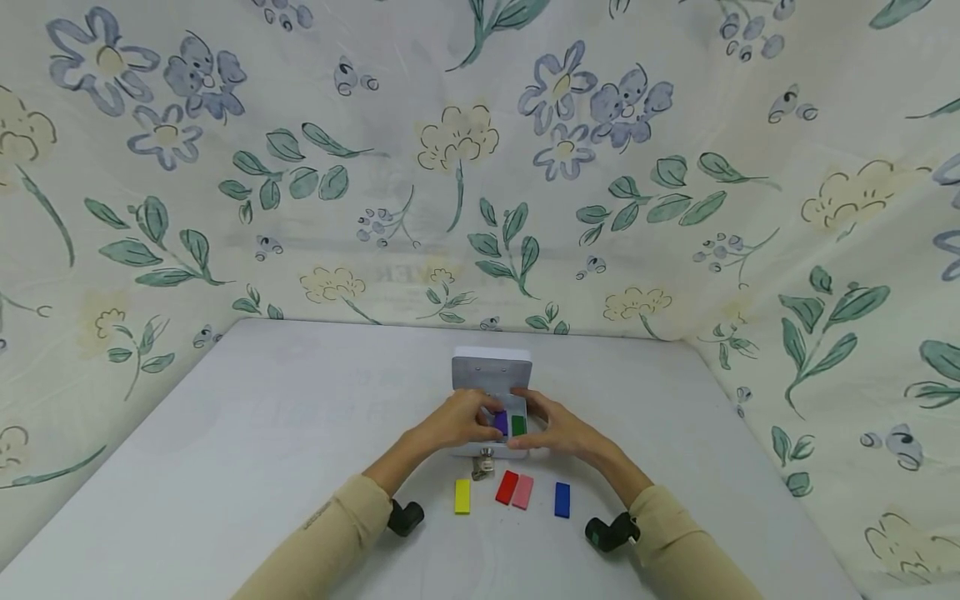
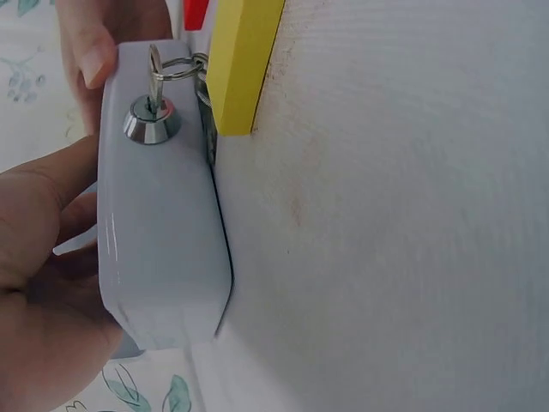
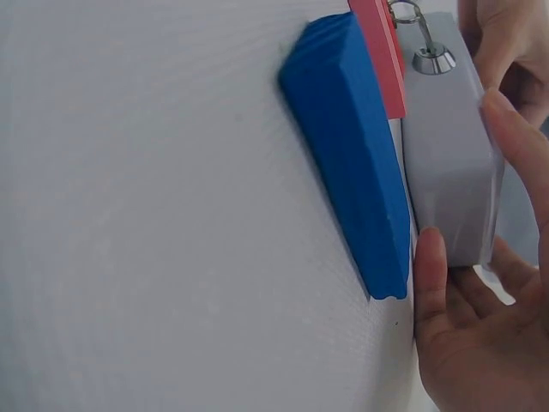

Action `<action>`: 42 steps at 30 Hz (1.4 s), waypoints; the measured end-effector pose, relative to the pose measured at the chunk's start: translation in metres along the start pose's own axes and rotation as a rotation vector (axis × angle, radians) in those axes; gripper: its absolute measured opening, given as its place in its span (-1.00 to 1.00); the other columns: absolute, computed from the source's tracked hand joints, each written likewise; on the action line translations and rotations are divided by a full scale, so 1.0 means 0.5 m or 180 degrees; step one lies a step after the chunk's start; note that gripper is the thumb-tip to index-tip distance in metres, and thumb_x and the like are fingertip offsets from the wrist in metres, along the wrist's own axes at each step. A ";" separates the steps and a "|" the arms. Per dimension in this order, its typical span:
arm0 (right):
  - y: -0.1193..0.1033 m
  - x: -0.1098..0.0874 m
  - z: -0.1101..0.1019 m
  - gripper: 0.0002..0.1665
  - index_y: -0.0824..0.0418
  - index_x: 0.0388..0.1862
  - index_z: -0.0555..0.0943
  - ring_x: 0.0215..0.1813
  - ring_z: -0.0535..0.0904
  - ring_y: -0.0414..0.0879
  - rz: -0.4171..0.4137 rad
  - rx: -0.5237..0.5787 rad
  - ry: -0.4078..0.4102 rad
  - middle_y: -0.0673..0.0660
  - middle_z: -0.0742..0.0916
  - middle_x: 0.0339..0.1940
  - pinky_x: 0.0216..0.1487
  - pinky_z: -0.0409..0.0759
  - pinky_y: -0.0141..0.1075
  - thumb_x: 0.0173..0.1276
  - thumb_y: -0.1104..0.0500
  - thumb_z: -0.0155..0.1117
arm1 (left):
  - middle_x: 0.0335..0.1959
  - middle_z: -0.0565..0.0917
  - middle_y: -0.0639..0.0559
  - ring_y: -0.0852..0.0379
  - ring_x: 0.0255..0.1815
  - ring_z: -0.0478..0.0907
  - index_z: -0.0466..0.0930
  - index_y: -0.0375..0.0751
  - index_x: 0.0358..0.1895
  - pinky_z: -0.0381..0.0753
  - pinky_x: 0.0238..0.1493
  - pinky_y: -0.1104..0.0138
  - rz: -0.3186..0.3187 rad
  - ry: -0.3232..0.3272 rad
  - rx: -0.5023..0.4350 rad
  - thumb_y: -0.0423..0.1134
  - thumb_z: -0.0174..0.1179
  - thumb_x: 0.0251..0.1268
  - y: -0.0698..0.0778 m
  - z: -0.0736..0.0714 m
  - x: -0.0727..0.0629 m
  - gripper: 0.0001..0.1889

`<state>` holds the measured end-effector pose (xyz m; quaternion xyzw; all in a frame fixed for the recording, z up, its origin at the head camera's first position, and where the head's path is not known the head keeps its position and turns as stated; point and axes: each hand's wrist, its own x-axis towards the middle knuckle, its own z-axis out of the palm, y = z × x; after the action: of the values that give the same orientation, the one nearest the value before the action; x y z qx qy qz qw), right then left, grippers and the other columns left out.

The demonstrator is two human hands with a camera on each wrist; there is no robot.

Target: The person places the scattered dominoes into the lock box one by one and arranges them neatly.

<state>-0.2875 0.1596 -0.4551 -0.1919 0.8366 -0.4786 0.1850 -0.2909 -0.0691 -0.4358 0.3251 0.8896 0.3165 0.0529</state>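
Observation:
A small grey-white cash box (image 1: pixel 468 451) stands on the table with its lid (image 1: pixel 491 372) raised. A key (image 2: pixel 155 81) on a ring sits in its front lock. Inside the box, my left hand (image 1: pixel 459 419) pinches a purple block (image 1: pixel 501 422) between thumb and fingers; the box's front wall hides the fingertips in the left wrist view. A green block (image 1: pixel 518 426) lies to the right of the purple one. My right hand (image 1: pixel 561 427) grips the box's right side, its thumb at the front rim and its other fingers round the end wall.
In front of the box lie a yellow block (image 1: pixel 462 497), a red block (image 1: pixel 507 487), a pink block (image 1: pixel 522 492) and a blue block (image 1: pixel 562 500). More keys (image 1: pixel 480 468) hang at the lock. A flowered cloth (image 1: pixel 390 167) rises behind the white table (image 1: pixel 315 392).

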 end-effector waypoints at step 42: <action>0.003 0.002 0.002 0.08 -0.06 0.57 0.08 0.62 -0.01 0.22 -0.0020 0.0075 -0.0020 0.10 0.12 0.64 0.50 0.02 0.29 0.17 -0.07 0.46 | -0.02 0.74 -0.12 0.00 -0.06 0.68 0.68 -0.30 0.02 0.67 0.02 0.20 -0.0061 0.0179 0.0408 -0.28 0.45 0.07 0.008 0.032 0.023 -0.60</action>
<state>-0.2879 0.1589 -0.4569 -0.1939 0.8297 -0.4883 0.1884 -0.2928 -0.0514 -0.4449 0.3103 0.9122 0.2674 0.0100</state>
